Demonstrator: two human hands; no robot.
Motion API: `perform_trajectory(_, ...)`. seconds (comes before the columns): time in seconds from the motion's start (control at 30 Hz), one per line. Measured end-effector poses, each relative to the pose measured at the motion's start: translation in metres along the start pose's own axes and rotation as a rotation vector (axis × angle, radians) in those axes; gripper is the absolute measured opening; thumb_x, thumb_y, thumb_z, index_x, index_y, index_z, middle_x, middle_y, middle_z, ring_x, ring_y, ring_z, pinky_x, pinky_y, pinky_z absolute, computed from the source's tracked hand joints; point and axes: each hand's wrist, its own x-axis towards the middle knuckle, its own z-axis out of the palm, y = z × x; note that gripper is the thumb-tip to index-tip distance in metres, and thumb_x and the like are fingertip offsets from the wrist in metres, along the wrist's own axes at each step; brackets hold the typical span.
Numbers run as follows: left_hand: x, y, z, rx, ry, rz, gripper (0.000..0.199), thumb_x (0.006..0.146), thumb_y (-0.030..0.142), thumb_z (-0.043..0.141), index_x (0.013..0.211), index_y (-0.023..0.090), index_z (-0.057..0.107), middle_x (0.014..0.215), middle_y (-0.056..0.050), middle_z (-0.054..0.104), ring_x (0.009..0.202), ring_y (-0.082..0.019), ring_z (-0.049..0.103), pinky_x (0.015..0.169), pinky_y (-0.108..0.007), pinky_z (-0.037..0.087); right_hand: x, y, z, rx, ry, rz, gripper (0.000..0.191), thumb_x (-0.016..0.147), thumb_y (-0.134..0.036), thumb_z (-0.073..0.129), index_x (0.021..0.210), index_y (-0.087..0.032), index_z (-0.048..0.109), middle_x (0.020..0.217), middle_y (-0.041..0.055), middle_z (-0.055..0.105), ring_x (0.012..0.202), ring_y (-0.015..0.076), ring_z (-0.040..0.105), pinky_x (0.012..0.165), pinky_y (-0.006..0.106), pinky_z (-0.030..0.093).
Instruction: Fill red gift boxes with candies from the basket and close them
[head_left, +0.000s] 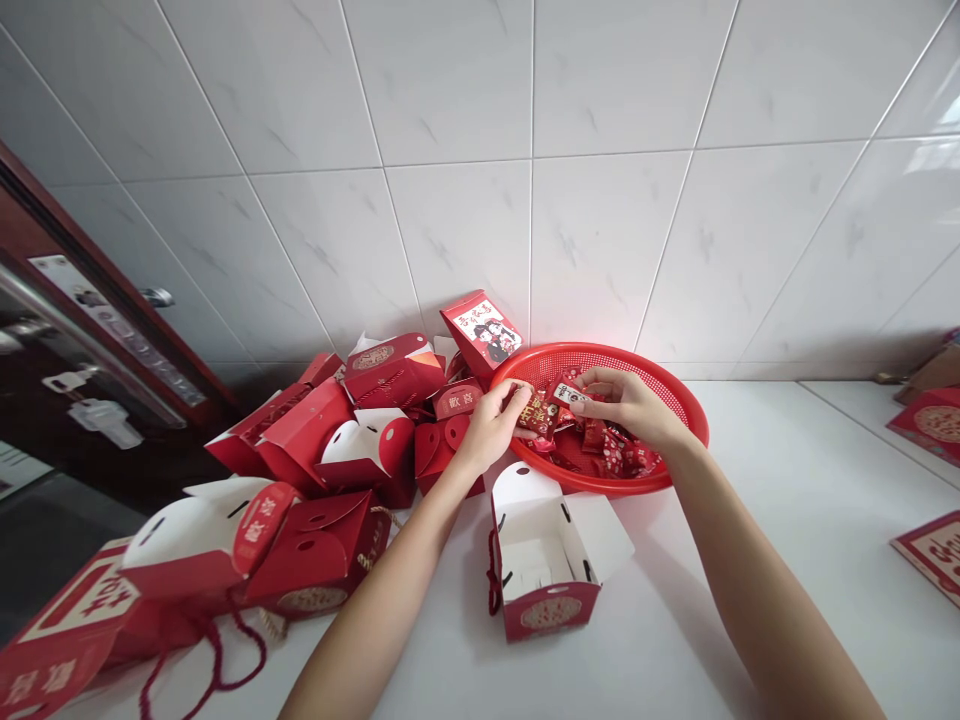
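Over the left side of a red plastic basket [694,400], my left hand [496,425] pinches a dark red wrapped candy packet [536,416]. My right hand [622,402] has its thumb and fingers closed on another red packet [568,393] with a white label. Several red wrapped sweets [615,450] lie in the basket below. Nearer to me, between my forearms, an open red gift box [551,612] with a white inside stands on the white surface. Its bottom shows bare, and its flaps are spread.
Many red gift boxes [307,430], some open, are heaped at the left, with dark red cords [217,660] near the front. More red boxes [930,420] sit at the right edge. A tiled wall [600,240] rises behind the basket.
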Motion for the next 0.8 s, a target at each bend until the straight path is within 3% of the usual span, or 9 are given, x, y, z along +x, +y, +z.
perform_trajectory(0.1,-0.0021,0.0039,0.0029,-0.015,0.010,-0.013,0.040,0.086,0.059,0.065,0.094,0.020,0.062,0.090,-0.002,0.053,0.079,-0.017,0.058,0.056,-0.028,0.062,0.0009,0.0010,0.0009,-0.031,0.006,-0.040,0.036,0.070,-0.046,0.086,0.090,-0.023,0.067,0.078,0.0007,0.073,0.076,0.0214,0.069,0.068,0.033,0.053)
perform_trajectory(0.27,-0.0039,0.0043,0.0022,-0.064,-0.061,-0.026,0.039,0.083,0.057,0.072,0.090,0.020,0.062,0.085,0.000,0.056,0.078,-0.016,0.063,0.063,-0.031,0.064,0.0020,0.0013,0.0023,-0.139,-0.019,-0.158,0.031,0.071,-0.044,0.085,0.088,-0.021,0.071,0.086,0.0028,0.071,0.083,0.0228,0.068,0.074,0.036,0.055)
perform_trajectory(0.37,-0.0034,0.0019,-0.0012,-0.017,-0.092,0.022,0.038,0.084,0.056,0.072,0.085,0.019,0.063,0.082,0.001,0.059,0.074,-0.015,0.063,0.063,-0.030,0.062,0.0017,0.0008,0.0030,-0.172,-0.027,-0.216,0.028,0.072,-0.042,0.085,0.088,-0.022,0.072,0.092,0.0043,0.072,0.091,0.0246,0.069,0.078,0.037,0.055)
perform_trajectory(0.53,-0.0031,0.0010,-0.0042,0.099,-0.126,0.118,0.034,0.087,0.053,0.070,0.096,0.020,0.067,0.087,0.000,0.063,0.075,-0.014,0.062,0.068,-0.026,0.057,0.0011,0.0013,0.0023,-0.180,-0.036,-0.240,0.030,0.072,-0.042,0.085,0.091,-0.022,0.075,0.095,0.0056,0.074,0.095,0.0264,0.069,0.079,0.038,0.056)
perform_trajectory(0.7,-0.0043,0.0021,-0.0012,0.034,-0.201,0.104,0.034,0.088,0.053,0.068,0.083,0.019,0.062,0.081,0.003,0.054,0.074,-0.013,0.057,0.073,-0.029,0.061,-0.0007,-0.0012,0.0004,-0.124,-0.027,-0.177,0.038,0.072,-0.048,0.085,0.095,-0.020,0.076,0.091,0.0054,0.074,0.081,0.0222,0.068,0.068,0.035,0.053)
perform_trajectory(0.8,-0.0043,0.0016,0.0011,-0.053,-0.175,0.075,0.034,0.086,0.054,0.069,0.085,0.020,0.061,0.082,0.003,0.051,0.076,-0.014,0.057,0.072,-0.033,0.065,-0.0016,-0.0018,-0.0007,-0.032,-0.037,-0.137,0.041,0.075,-0.053,0.083,0.093,-0.018,0.074,0.083,0.0045,0.073,0.072,0.0187,0.065,0.063,0.032,0.050)
